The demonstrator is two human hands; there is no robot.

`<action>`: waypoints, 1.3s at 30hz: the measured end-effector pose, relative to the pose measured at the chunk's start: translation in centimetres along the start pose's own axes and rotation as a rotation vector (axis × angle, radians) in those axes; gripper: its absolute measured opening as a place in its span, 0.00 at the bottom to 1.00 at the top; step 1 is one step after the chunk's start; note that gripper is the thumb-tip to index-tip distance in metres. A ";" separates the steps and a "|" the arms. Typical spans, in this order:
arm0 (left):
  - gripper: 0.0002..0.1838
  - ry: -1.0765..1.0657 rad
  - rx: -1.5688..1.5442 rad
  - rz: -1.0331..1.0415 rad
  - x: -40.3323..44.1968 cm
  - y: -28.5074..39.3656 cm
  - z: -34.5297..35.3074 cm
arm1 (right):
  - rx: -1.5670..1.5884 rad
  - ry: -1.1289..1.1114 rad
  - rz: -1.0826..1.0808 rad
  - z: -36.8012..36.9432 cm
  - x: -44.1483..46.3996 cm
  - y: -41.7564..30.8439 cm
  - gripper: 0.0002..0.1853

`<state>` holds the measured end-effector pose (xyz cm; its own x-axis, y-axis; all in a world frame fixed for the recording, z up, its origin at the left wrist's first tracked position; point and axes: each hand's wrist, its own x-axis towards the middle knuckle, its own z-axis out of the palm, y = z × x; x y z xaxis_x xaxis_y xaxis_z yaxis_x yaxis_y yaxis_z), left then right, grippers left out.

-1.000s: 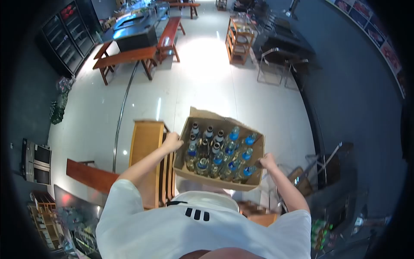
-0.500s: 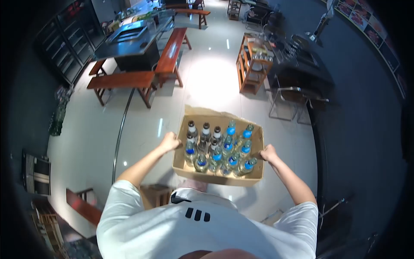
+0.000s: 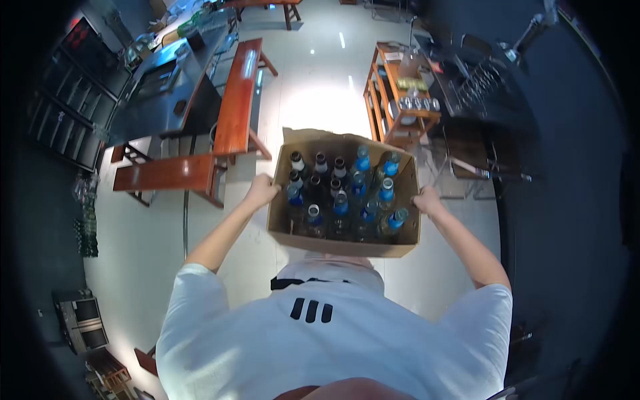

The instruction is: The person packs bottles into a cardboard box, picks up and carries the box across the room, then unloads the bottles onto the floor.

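A cardboard box (image 3: 347,245) hangs in front of my body above the floor, its top open. Inside stand several glass bottles, some with dark necks and white collars, others clear with blue labels, such as this bottle (image 3: 341,205). My left hand (image 3: 265,191) grips the box's left side, with the fingers closed at the wall. On the opposite side my right hand (image 3: 428,201) is closed on the right wall. The fingertips of both hands are partly hidden by the cardboard.
Ahead on the left, red wooden benches (image 3: 239,100) flank a dark table (image 3: 157,93). A wooden shelf cart (image 3: 400,110) stands ahead on the right, beside another dark table (image 3: 493,87) and a chair (image 3: 477,153). Glass-door fridges (image 3: 73,100) line the left wall.
The benches, tables and cart appear nearer as I move forward along the floor. The box sits higher in view, still held by both hands.
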<state>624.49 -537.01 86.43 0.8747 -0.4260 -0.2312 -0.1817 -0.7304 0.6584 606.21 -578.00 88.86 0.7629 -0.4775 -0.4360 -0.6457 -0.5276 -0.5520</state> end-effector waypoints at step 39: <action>0.12 -0.037 -0.035 -0.125 121.7 4.5 -37.1 | -0.084 0.103 -0.141 -19.0 113.1 -60.4 0.13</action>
<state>746.77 -572.32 87.80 0.8720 -0.3528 -0.3393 -0.0558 -0.7604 0.6471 730.91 -613.52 86.42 0.8411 -0.4620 -0.2812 -0.5367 -0.6491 -0.5391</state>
